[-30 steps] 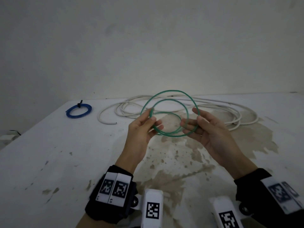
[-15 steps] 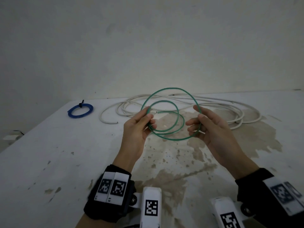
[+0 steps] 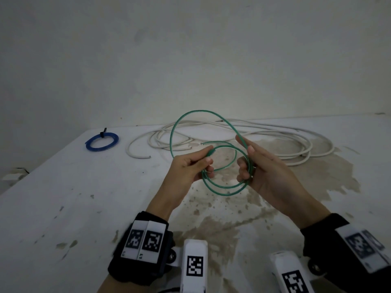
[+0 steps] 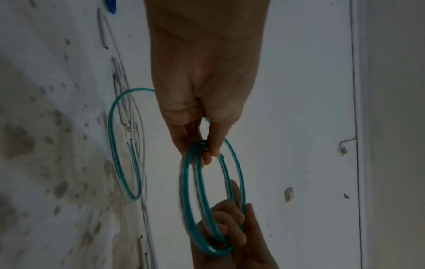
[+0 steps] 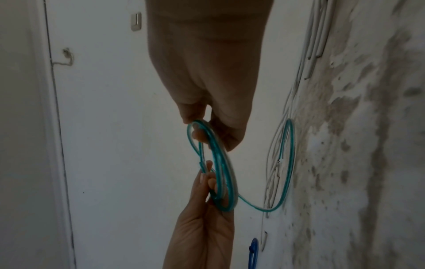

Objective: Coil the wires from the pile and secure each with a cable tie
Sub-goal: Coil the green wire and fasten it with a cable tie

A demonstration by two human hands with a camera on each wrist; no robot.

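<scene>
I hold a green wire point(image 3: 224, 188) above the table, wound into a few loops. My left hand point(image 3: 190, 166) pinches the left side of the small coil point(image 4: 195, 182) between thumb and fingers. My right hand point(image 3: 258, 166) curls its fingers round the right side of the coil point(image 5: 218, 163), with the index finger stretched along the wire. One wide loop point(image 3: 186, 117) arcs up and back over both hands, and a loose wire end point(image 3: 202, 143) sticks out between them. A pile of white cable point(image 3: 264, 134) lies on the table behind.
A blue wire coil point(image 3: 101, 142) with a black tie on it lies at the far left of the white stained table point(image 3: 63, 197). One end of the white cable point(image 3: 137, 156) curves toward it. A plain wall rises behind the table.
The hands have come closer together and the coil between them has shrunk. The right fingers have curled round the wire. The outer loop now stands higher and wider above the hands.
</scene>
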